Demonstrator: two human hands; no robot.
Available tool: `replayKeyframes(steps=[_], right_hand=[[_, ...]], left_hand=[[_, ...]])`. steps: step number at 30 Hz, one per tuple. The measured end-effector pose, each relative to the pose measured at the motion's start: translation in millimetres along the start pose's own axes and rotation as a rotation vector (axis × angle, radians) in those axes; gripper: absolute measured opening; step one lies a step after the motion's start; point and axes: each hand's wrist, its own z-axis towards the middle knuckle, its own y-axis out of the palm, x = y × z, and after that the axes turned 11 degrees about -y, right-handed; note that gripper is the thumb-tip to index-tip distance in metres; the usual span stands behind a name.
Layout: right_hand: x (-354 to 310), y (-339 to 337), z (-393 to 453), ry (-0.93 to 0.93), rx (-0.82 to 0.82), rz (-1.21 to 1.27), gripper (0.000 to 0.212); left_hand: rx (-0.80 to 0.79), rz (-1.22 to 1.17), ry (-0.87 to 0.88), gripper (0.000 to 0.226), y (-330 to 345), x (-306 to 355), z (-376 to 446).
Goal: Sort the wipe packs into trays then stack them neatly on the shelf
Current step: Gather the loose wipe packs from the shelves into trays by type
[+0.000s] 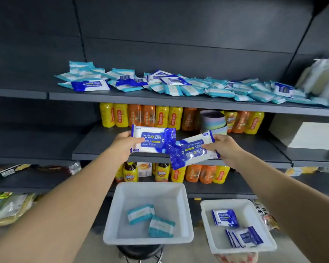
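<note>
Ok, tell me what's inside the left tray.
The left tray holds two teal wipe packs lying near the middle, the rest of the floor bare. Nothing covers them; the two blue packs held above do not hide the inside. What lies beneath each pack cannot be seen.

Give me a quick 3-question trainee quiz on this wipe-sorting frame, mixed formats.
1. True or false: the left hand and the right hand each hold a dark-blue-and-white alcohol wipe pack.
2. Multiple choice: which tray already holds dark-blue packs? A) the larger white plastic tray on the left; B) the smaller white plastic tray on the right; C) both.
3. Fill in: the larger tray holds ___ teal-and-white wipe packs.

Key:
1. True: the left-hand pack reads upright, the right-hand pack is upside down.
2. B.
3. Two.
</note>
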Motion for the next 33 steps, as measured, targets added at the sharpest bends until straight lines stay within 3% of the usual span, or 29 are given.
replayKeyframes(steps=[5, 13, 19, 22, 28, 33], right_hand=[[43, -76, -12, 0.063, 0.036, 0.002, 0.030], [98, -135, -3, 0.159, 0.131, 0.021, 0.037], [143, -182, 15, 0.197, 0.164, -0.012, 0.019], [176, -212, 34, 0.259, 0.163, -0.058, 0.022], [266, -271, 83, 0.387, 0.075, -0.125, 0.014], [367, -293, 110, 0.487, -0.022, -0.137, 0.016]], left_hand=[[0.006, 0.011, -0.085, 0.025, 72, -39, -15], [-0.042, 0.015, -0.155, 0.033, 148, -70, 6], [-0.103, 0.041, -0.205, 0.035, 211, -103, 39], [-0.114, 0.070, -0.254, 0.027, 254, -125, 61], [-0.072, 0.036, -0.366, 0.032, 347, -201, 122], [-0.012, 0.021, -0.548, 0.033, 397, -303, 164]])
